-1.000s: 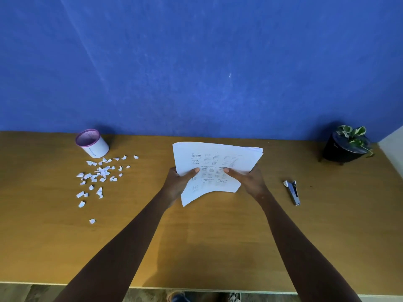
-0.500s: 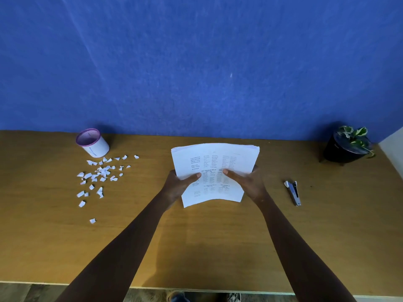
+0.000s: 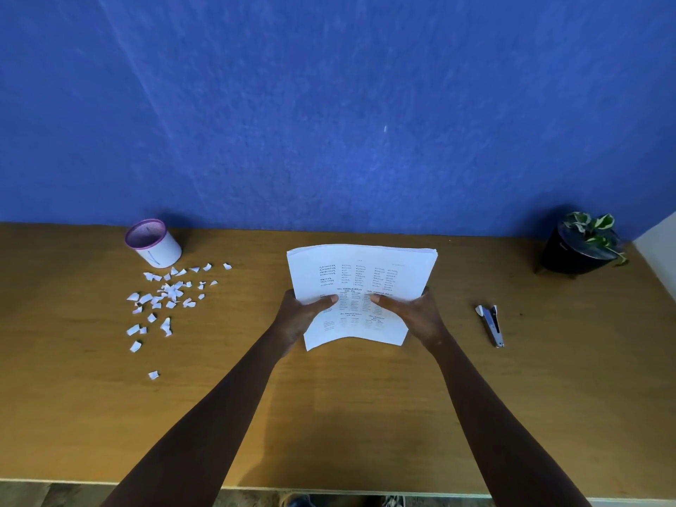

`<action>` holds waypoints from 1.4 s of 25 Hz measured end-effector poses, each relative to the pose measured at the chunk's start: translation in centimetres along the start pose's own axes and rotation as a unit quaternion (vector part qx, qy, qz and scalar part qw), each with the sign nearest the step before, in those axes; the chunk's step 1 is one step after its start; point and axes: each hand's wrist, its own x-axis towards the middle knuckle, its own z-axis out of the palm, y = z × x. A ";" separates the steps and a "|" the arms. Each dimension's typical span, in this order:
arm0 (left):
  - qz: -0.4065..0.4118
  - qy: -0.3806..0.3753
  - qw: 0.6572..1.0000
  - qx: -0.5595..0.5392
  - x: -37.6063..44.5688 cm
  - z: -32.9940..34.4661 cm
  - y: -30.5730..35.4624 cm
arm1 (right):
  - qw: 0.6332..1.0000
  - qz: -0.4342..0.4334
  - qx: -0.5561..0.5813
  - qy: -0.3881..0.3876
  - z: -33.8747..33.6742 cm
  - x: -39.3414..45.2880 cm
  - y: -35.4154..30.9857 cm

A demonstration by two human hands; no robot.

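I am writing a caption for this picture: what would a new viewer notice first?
First, the stack of printed papers over the middle of the table, which the left hand and the right hand grip from both sides. Next, the torn paper scraps scattered at the left beside a white cup.

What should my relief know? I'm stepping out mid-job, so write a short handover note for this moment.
Left hand: grips the left edge of the paper stack, thumb on top.
Right hand: grips its right edge likewise.
Stack: held over the table, edges roughly squared.
Stapler: lies untouched on the table, right of the stack.
Left: probably staple the stack; paper scraps by the cup lie uncollected.
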 end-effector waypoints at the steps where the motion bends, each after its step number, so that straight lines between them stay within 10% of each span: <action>1: 0.002 0.000 1.000 -0.006 0.0 0.1 0.0 | 1.000 0.000 0.001 0.001 0.0 0.0 0.0; 35: -0.190 0.027 0.980 -0.056 4.7 0.4 -8.4 | 0.942 0.285 -0.178 0.004 -2.2 0.6 12.3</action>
